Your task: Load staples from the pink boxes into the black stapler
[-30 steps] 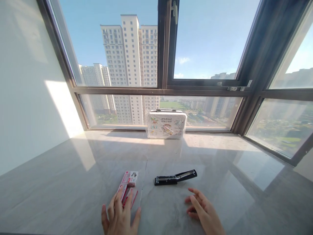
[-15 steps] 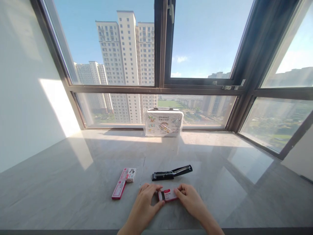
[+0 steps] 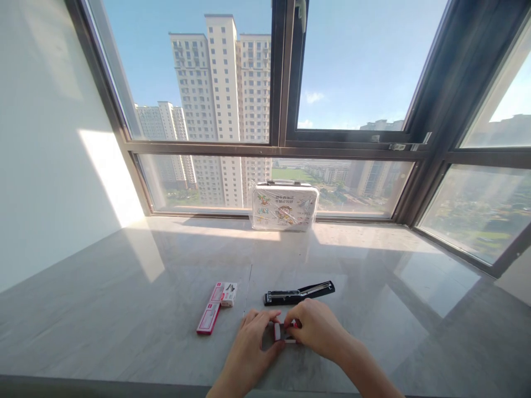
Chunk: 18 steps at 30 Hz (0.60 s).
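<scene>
Both my hands meet over a small red and white staple box (image 3: 281,331) low in the middle of the grey stone sill. My left hand (image 3: 252,347) pinches its left end. My right hand (image 3: 317,329) curls over its right side and covers most of it. Just beyond the hands lies a black stapler (image 3: 298,293), swung open flat. To the left lie two more staple boxes: a long red one (image 3: 208,318) and a shorter one (image 3: 227,293) above it.
A white tin case with cartoon print (image 3: 284,207), wrapped in clear film, stands against the window glass at the back. The dark window frame (image 3: 282,146) runs across the back and right. A white wall borders the left side.
My left hand left the boxes at the left, brought one small box to the middle, and both hands closed round it. My right hand now covers more of it.
</scene>
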Available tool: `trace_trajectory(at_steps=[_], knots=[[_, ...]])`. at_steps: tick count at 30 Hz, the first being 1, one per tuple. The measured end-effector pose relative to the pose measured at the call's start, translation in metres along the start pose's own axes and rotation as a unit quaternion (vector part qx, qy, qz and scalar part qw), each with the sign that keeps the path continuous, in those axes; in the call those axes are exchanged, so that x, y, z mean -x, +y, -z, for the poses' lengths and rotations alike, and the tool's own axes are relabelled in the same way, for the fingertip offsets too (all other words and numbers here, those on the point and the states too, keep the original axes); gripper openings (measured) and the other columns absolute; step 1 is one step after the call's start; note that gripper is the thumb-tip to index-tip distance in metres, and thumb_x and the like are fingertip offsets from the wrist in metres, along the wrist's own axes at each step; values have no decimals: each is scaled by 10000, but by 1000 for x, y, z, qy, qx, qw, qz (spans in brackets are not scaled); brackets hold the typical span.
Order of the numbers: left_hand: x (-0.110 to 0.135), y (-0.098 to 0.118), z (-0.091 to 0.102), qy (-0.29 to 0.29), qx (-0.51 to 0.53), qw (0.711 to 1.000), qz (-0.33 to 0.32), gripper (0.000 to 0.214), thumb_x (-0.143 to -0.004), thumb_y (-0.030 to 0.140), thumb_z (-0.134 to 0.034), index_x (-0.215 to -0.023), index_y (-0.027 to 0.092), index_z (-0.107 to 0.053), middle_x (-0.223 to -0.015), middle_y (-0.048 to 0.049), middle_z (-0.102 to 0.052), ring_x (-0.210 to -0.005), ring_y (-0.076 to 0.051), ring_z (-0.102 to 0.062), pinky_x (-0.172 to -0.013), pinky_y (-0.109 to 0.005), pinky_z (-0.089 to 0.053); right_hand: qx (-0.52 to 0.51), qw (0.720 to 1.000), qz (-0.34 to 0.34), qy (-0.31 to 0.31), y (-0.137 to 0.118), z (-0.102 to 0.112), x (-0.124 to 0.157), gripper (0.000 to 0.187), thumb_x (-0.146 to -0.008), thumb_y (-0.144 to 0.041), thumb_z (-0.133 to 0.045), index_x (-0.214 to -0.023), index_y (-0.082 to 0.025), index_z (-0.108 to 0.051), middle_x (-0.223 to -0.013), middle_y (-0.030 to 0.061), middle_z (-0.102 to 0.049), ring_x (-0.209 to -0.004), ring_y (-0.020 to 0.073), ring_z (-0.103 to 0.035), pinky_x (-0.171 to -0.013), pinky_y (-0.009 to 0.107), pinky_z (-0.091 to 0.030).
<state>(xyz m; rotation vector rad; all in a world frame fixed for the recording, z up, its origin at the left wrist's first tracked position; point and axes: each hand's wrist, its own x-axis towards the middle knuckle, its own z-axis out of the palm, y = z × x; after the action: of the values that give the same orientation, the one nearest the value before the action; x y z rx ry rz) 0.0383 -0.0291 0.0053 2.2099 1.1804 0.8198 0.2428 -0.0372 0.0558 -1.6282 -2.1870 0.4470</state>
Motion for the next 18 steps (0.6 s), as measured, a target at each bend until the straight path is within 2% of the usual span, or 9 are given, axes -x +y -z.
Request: trace_trajectory(at_steps=[4, 11, 15, 18], knots=[[1, -1, 1, 2, 2, 1000, 9, 540, -757, 193, -702, -1282, 291, -623, -1131, -17, -691, -1097, -244, -588, -993, -343, -447, 37, 999, 21, -11, -4, -2, -7, 221, -710, -217, -625, -774, -324, -808, -679, -1, -721, -659, 188, -625, -619, 264, -309], [0, -4, -2, -5, 8, 1000, -2, 558, -784, 232, -725, -1322, 298, -590, -1148, -11, -679, -1120, -230, -574, -1017, -337, -423, -82, 995, -47, 28, 34, 1, 20, 160, -823, -301, -599, -852, -242, -745, -588, -52, -535, -565, 123, -506, -564, 233, -301], [0, -7, 2, -4, 6, 1000, -17, 539, -778, 330, -767, -1289, 286, -604, -1205, -34, -655, -1148, -250, -555, -1013, -349, -421, -129, 989, -73, 28, 59, -4, 40, 263, -875, -368, -592, -1057, -232, -726, -623, -57, -512, -581, 122, -492, -577, 235, -334], [0, -6, 4, 10, 6, 1000, 13, 363, -879, 428, -663, -1197, 254, -636, -1054, -43, -686, -1025, -246, -597, -928, -354, -450, -143, 986, -80, 7, 67, -7, 48, 412, -834, -397, -668, -1213, -237, -679, -684, -54, -564, -616, 128, -522, -594, 235, -352]])
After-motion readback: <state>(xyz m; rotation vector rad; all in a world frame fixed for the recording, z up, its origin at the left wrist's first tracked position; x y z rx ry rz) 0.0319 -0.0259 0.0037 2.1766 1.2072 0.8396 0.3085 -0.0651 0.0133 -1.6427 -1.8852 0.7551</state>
